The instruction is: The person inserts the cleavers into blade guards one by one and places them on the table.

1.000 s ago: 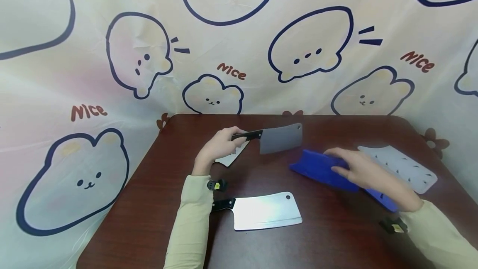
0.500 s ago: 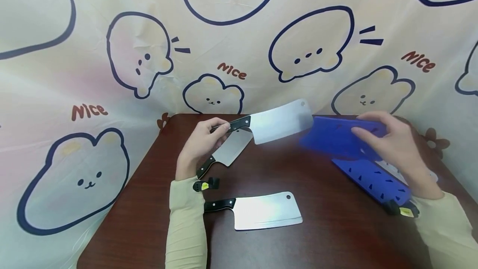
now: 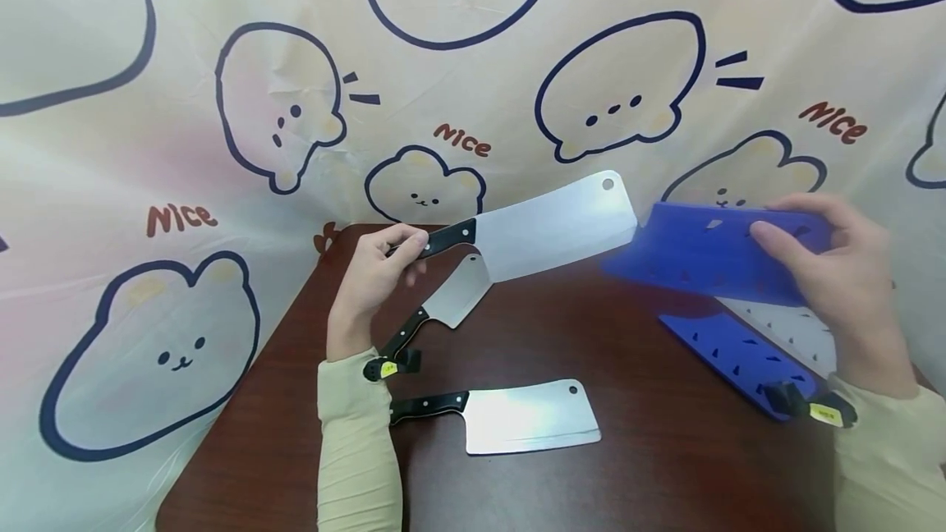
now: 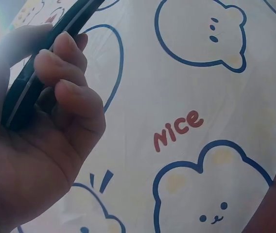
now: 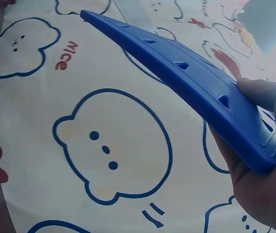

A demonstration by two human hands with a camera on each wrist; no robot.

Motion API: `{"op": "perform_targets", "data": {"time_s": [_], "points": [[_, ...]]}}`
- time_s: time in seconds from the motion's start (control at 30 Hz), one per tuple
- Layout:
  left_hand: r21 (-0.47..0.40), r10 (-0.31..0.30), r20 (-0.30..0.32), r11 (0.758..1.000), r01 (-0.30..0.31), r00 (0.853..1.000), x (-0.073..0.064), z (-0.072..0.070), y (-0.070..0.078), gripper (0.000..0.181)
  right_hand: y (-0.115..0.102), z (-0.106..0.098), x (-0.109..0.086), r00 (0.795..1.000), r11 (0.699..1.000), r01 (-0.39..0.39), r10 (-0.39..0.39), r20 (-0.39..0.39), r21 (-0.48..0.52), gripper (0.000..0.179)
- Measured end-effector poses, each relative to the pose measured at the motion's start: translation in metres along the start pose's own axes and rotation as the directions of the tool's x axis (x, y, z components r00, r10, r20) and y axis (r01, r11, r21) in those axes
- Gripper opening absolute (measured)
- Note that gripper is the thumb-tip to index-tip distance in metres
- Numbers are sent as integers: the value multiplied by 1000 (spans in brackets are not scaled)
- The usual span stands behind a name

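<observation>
My left hand (image 3: 369, 282) grips the black handle of a cleaver (image 3: 557, 224), its broad steel blade tilted up to the right above the table. In the left wrist view, fingers and thumb close round that handle (image 4: 26, 94). My right hand (image 3: 846, 277) pinches a blue blade sheath (image 3: 709, 253), thumb on the near face, raised at the right. The right wrist view shows the sheath (image 5: 177, 77) edge-on, with small triangular marks along it. The blade's front end is close to the sheath's blurred left end; whether they touch, I cannot tell.
On the brown table (image 3: 591, 351) lie a smaller cleaver (image 3: 461, 294) behind the left hand and another cleaver (image 3: 528, 417) in front. A second blue sheath (image 3: 732, 355) and a white sheath (image 3: 794, 327) lie at the right, partly under the right arm. A printed cloth (image 3: 510, 89) hangs behind.
Both hands have risen from the table, bringing up the cleaver and the blue sheath. The left hand has shifted left and the right hand right, uncovering the smaller cleaver and second blue sheath.
</observation>
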State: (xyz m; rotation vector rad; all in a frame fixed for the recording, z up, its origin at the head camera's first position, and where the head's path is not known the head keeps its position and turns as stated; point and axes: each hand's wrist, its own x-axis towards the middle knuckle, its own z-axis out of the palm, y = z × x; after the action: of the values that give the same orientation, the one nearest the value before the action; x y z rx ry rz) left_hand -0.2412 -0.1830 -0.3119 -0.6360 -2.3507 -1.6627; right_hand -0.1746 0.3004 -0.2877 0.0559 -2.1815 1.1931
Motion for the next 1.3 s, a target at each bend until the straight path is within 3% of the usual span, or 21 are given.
{"op": "perform_targets", "data": {"time_s": [0.33,0.67,0.8,0.9,1.03,1.13,1.3], "points": [[-42,44,-60,998,-47,997,-5,-10,-3,24,-1,-3,-1,997,996,17,-11,-71,87,35],[-92,130,-83,986,-137,988,-8,-9,1,20,-4,0,-3,997,984,53,-41,-71,173,29],[-114,167,-73,978,-175,983,-8,-10,3,18,-2,0,-3,995,955,89,-73,-69,282,28],[-112,182,-61,976,-188,981,-9,-11,5,17,-1,0,-3,993,907,115,-101,-55,406,27],[-108,184,-56,976,-190,981,-9,-11,8,16,-2,1,-4,990,859,136,-138,-33,494,26],[-112,179,-62,976,-185,982,-10,-10,8,17,-4,1,-5,989,850,135,-145,-20,510,26],[-116,174,-57,977,-180,983,-10,-10,7,18,-5,2,-6,988,865,143,-150,-23,481,26]]}}
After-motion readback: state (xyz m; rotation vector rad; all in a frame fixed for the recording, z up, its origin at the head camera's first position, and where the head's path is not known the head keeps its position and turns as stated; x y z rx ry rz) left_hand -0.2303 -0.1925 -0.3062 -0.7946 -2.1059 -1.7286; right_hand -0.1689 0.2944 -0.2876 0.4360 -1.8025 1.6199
